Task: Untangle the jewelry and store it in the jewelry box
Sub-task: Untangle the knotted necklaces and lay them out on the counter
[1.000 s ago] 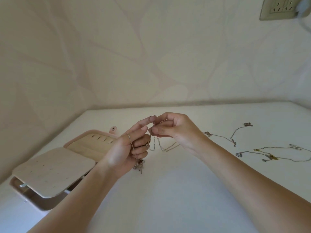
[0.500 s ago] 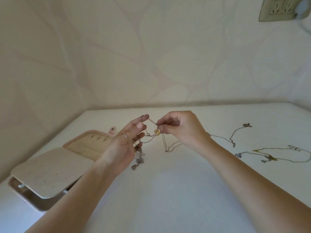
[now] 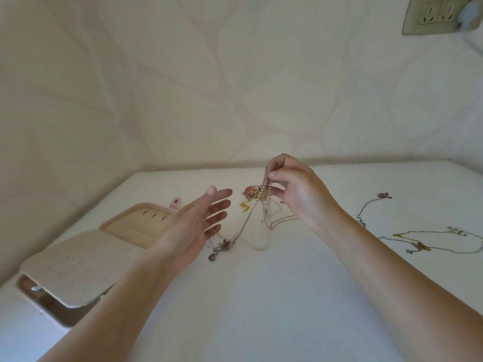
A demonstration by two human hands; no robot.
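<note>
My right hand (image 3: 298,194) pinches the top of a tangled bunch of jewelry (image 3: 254,197), lifted above the white table. Thin chains hang from the knot down to the tabletop, ending in small pendants (image 3: 219,248) near my left wrist. My left hand (image 3: 194,226) is spread with straight fingers, palm turned toward the tangle, and holds nothing. A thin ring sits on one of its fingers. The open pink jewelry box (image 3: 78,259) lies at the left, its padded flap raised and ring slots showing behind.
Separate chains lie on the table at the right: a thin silver chain (image 3: 371,207) and a chain with gold parts (image 3: 428,242). Walls close the table at the back and left. A wall socket (image 3: 433,17) is at top right.
My left hand has let go of the chains and opened flat. My right hand has lifted the tangle higher and to the right, stretching the chains down to the table.
</note>
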